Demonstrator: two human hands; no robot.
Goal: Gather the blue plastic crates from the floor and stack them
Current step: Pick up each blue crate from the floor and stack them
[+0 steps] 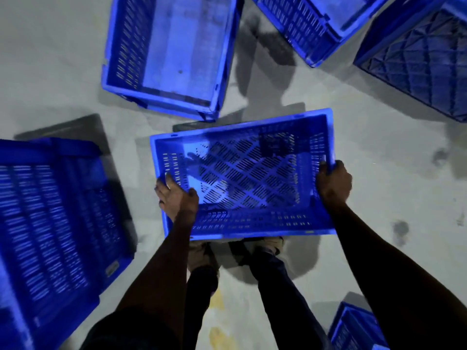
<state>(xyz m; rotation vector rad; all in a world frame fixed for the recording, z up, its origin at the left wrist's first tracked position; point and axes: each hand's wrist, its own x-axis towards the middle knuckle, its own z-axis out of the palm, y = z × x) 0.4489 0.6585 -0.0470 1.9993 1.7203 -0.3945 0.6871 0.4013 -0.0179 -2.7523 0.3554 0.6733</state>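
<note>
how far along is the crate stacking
Early, by the look of it. Done: no finished stack is visible. In hand: the left hand and right hand grip one open crate by its short ends. Left: crates lie scattered on the floor, including one ahead and another at left.

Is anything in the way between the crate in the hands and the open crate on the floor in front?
Nothing visible is. The held crate, gripped by the left hand and right hand, hangs just short of the open crate; only a strip of bare floor lies between them.
</note>
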